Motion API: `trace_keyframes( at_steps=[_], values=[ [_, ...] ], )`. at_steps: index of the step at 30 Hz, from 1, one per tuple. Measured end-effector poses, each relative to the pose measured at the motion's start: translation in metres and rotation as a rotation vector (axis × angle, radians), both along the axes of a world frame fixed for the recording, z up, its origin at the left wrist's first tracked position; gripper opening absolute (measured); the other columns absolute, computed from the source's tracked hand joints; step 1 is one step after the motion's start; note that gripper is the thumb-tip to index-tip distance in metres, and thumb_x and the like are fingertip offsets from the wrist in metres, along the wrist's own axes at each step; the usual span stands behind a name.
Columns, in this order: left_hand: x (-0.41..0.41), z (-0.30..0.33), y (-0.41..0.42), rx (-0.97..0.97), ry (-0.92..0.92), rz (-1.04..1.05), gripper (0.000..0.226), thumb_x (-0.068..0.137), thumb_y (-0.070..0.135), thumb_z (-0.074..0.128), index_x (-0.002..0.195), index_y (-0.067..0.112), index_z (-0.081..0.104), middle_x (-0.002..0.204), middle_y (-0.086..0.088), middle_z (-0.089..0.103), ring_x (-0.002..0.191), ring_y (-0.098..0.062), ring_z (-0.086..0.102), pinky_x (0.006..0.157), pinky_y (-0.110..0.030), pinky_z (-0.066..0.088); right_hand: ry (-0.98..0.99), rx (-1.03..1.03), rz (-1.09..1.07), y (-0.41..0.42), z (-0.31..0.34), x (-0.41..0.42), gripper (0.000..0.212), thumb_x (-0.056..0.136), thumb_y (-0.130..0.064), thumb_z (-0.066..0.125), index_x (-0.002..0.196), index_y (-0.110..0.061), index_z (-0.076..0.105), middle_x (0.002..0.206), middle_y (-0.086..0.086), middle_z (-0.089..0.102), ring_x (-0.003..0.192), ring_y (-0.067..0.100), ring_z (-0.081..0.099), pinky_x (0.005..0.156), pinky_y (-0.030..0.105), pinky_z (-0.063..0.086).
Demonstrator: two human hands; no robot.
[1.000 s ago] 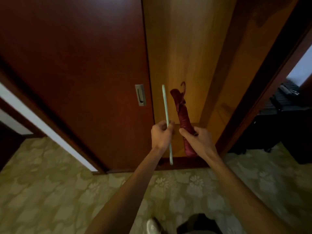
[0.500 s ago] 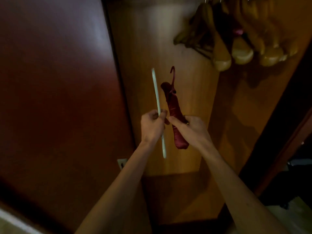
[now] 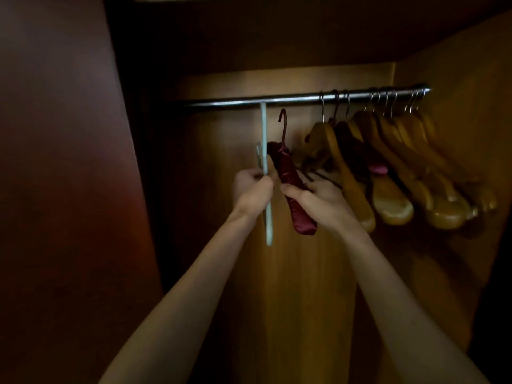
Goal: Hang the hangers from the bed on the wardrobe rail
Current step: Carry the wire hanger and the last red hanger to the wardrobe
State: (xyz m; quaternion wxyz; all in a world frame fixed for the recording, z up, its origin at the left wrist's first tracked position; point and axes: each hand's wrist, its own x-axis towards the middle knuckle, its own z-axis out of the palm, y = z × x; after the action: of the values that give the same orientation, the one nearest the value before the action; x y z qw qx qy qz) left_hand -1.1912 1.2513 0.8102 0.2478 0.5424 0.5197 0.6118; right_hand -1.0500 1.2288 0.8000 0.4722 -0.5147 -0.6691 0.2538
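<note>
Under the wardrobe rail [image 3: 277, 100]: both hands hold a hanger each, raised toward the bare left stretch.
Left hand [image 3: 253, 189]: fist closed round the pale hanger [image 3: 265, 139], mid-length; its top reaches the rail, whether hooked on I cannot tell.
Right hand [image 3: 318, 199]: fingers wrapped round the padded red hanger [image 3: 288, 173], its hook just below the rail, not touching.
Handling, pale one: likely light, thin, stiff plastic.
Handling, red one: looks soft, satin-slick; best gripped firmly at the padded arm.
Wooden hangers [image 3: 388, 167]: bunched right, near the right hand.
</note>
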Motion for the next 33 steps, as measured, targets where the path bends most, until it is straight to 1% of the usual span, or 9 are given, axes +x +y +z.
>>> trace_keyframes(
  at_steps=[5, 8, 13, 15, 19, 22, 27, 31, 33],
  values=[
    [0.011, 0.052, 0.030, 0.057, 0.048, -0.018, 0.018, 0.093, 0.019, 0.065, 0.075, 0.015, 0.069, 0.066, 0.003, 0.062, 0.065, -0.012, 0.059, 0.057, -0.022, 0.043, -0.004, 0.052, -0.034, 0.031, 0.050, 0.007, 0.038, 0.085, -0.053, 0.067, 0.069, -0.018, 0.066, 0.065, -0.003, 0.065, 0.064, 0.016, 0.062, 0.058, 0.027, 0.041],
    [0.018, 0.067, 0.049, 0.050, 0.114, -0.009, 0.021, 0.091, 0.020, 0.063, 0.071, 0.015, 0.069, 0.066, 0.001, 0.063, 0.067, -0.014, 0.060, 0.059, -0.023, 0.042, 0.030, 0.038, -0.041, 0.049, 0.073, 0.015, 0.042, 0.084, -0.054, 0.067, 0.087, -0.012, 0.073, 0.082, 0.004, 0.071, 0.077, 0.019, 0.067, 0.066, 0.030, 0.046],
    [0.022, 0.077, 0.077, -0.012, 0.115, -0.018, 0.019, 0.092, 0.021, 0.062, 0.088, 0.007, 0.073, 0.077, -0.004, 0.068, 0.077, -0.018, 0.066, 0.058, -0.021, 0.044, 0.034, -0.006, -0.036, 0.074, 0.084, 0.016, 0.050, 0.085, -0.054, 0.067, 0.112, -0.012, 0.067, 0.098, 0.005, 0.069, 0.087, 0.019, 0.066, 0.066, 0.028, 0.049],
    [0.022, 0.079, 0.085, -0.013, 0.106, -0.015, 0.018, 0.091, 0.022, 0.064, 0.084, 0.007, 0.073, 0.075, -0.004, 0.068, 0.075, -0.018, 0.066, 0.058, -0.021, 0.045, 0.020, -0.019, -0.033, 0.078, 0.082, 0.015, 0.043, 0.088, -0.051, 0.066, 0.109, -0.013, 0.064, 0.091, 0.002, 0.065, 0.081, 0.016, 0.063, 0.064, 0.026, 0.047],
    [0.021, 0.076, 0.095, -0.069, 0.080, -0.045, 0.018, 0.090, 0.019, 0.066, 0.095, 0.003, 0.071, 0.078, -0.005, 0.067, 0.074, -0.015, 0.064, 0.056, -0.024, 0.044, 0.005, -0.020, -0.044, 0.083, 0.071, 0.014, 0.030, 0.091, -0.048, 0.064, 0.099, -0.020, 0.060, 0.082, -0.005, 0.059, 0.073, 0.007, 0.054, 0.059, 0.023, 0.040],
    [0.021, 0.070, 0.099, -0.101, 0.084, -0.067, 0.014, 0.090, 0.020, 0.066, 0.087, 0.007, 0.068, 0.074, -0.004, 0.066, 0.073, -0.016, 0.063, 0.059, -0.025, 0.045, 0.018, -0.016, -0.089, 0.086, 0.061, 0.015, 0.026, 0.090, -0.048, 0.065, 0.086, -0.023, 0.060, 0.082, -0.005, 0.060, 0.073, 0.009, 0.055, 0.062, 0.025, 0.043],
    [0.026, 0.057, 0.102, -0.098, 0.095, -0.089, 0.021, 0.092, 0.027, 0.067, 0.082, 0.009, 0.072, 0.069, -0.001, 0.065, 0.071, -0.018, 0.062, 0.059, -0.024, 0.044, -0.007, -0.014, -0.150, 0.086, 0.060, 0.019, 0.031, 0.088, -0.052, 0.064, 0.088, -0.021, 0.062, 0.083, -0.002, 0.061, 0.076, 0.014, 0.057, 0.067, 0.029, 0.044],
    [0.025, 0.044, 0.099, -0.070, 0.100, -0.069, 0.039, 0.095, 0.046, 0.063, 0.102, 0.010, 0.076, 0.086, -0.004, 0.072, 0.086, -0.023, 0.069, 0.073, -0.028, 0.052, -0.032, -0.004, -0.186, 0.073, 0.053, 0.018, 0.035, 0.088, -0.055, 0.064, 0.090, -0.020, 0.062, 0.078, -0.003, 0.063, 0.070, 0.013, 0.059, 0.059, 0.026, 0.043],
    [0.023, 0.034, 0.089, -0.051, 0.129, -0.063, 0.041, 0.097, 0.050, 0.059, 0.097, 0.012, 0.075, 0.078, -0.001, 0.069, 0.076, -0.020, 0.066, 0.073, -0.029, 0.053, -0.041, 0.006, -0.205, 0.062, 0.045, 0.016, 0.043, 0.086, -0.057, 0.063, 0.085, -0.015, 0.067, 0.074, 0.003, 0.070, 0.066, 0.018, 0.066, 0.057, 0.027, 0.049]
  ],
)
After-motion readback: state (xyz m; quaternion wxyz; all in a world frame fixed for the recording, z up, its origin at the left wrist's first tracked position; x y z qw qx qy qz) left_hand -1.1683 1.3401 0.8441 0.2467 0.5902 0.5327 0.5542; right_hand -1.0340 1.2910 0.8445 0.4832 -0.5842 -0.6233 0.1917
